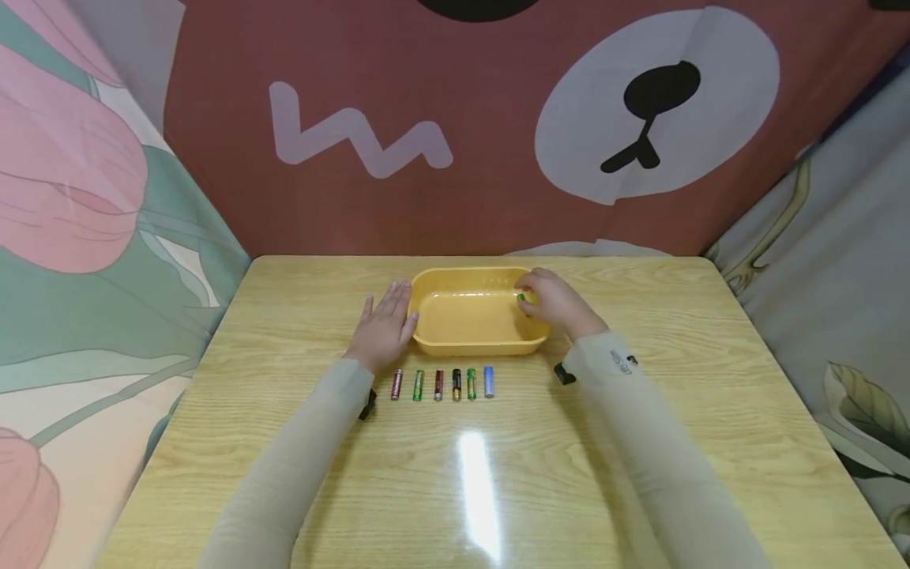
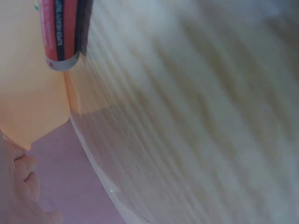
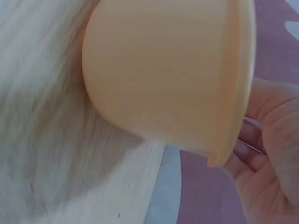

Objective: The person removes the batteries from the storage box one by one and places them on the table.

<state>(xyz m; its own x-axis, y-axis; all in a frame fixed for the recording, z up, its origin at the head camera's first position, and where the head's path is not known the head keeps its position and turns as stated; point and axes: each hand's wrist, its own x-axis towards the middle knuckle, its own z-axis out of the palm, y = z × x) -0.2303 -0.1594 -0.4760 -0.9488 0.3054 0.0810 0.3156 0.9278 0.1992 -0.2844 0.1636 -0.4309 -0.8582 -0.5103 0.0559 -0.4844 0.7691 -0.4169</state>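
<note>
A yellow plastic tray [image 1: 469,349] stands near the back of the table. Along its left side lies my left hand [image 1: 382,328], fingers straight and touching the rim. My right hand [image 1: 562,303] reaches over the tray's right rim and pinches a green battery [image 1: 520,297], mostly hidden by the fingers. Several batteries form a row in front of the tray: a dark red battery [image 1: 396,385] leftmost, a black and gold battery [image 1: 456,385] mid-row, a blue battery [image 1: 489,382] at the right end. The left wrist view shows a red battery [image 2: 60,32] up close.
The light wooden table [image 1: 604,490] reaches back to a brown cloth [image 1: 490,205] with a cartoon face. Flowered cloths hang at the left [image 1: 78,316] and right sides. Light glares off the tabletop in front of the batteries.
</note>
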